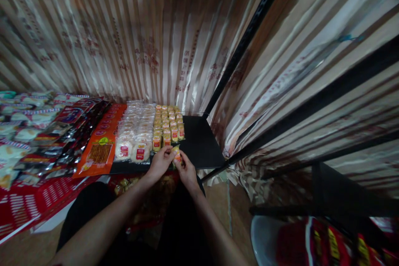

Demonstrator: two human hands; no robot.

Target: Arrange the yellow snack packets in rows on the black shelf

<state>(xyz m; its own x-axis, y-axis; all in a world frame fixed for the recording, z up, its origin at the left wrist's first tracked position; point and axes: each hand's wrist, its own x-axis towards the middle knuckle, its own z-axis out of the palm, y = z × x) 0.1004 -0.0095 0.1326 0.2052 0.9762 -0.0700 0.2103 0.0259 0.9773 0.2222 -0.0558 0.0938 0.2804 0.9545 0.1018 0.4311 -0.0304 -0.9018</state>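
A small yellow snack packet with a red label [177, 153] is pinched between my two hands, just in front of the shelf's edge. My left hand [162, 161] grips it from the left, and my right hand [187, 171] closes on its right side. Just beyond them, rows of matching yellow packets [168, 122] stand on the black shelf [201, 141]. Left of those rows are clear-wrapped white round cakes with red labels [140, 152]. Below my forearms, more yellow packets [126, 183] lie in a dim container between my knees.
An orange snack bag [99, 149], dark red bags [65, 133] and white bags [28, 120] fill the shelf's left. A red basket [34, 205] sits beneath. Black metal bars [299, 112] cross at right, above a white tub [264, 237]. A striped curtain [140, 41] hangs behind.
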